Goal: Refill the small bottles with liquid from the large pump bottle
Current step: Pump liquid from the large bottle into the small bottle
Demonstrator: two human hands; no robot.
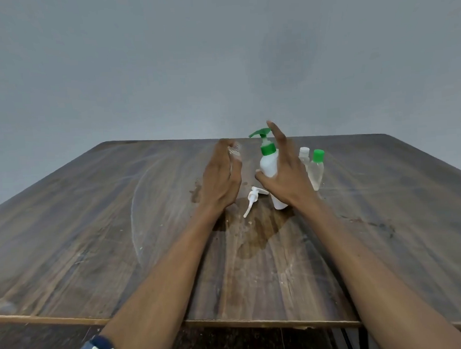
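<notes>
A white pump bottle [268, 164] with a green pump head stands upright mid-table. My right hand [289, 176] wraps its body, thumb in front, index finger raised beside the pump. My left hand [221, 177] holds a small clear bottle [234, 153], mostly hidden behind the fingers, with only its open neck showing. A loose white pump cap [253, 200] lies on the table between my hands. Two small clear bottles stand behind my right hand: one with a green cap [316, 169], one with a white cap [303, 155].
The wooden table [119, 221] has a wet patch [257, 234] in front of the bottles and a smaller one left of my left hand. A grey wall rises behind the far edge. Dark floor shows below the near edge.
</notes>
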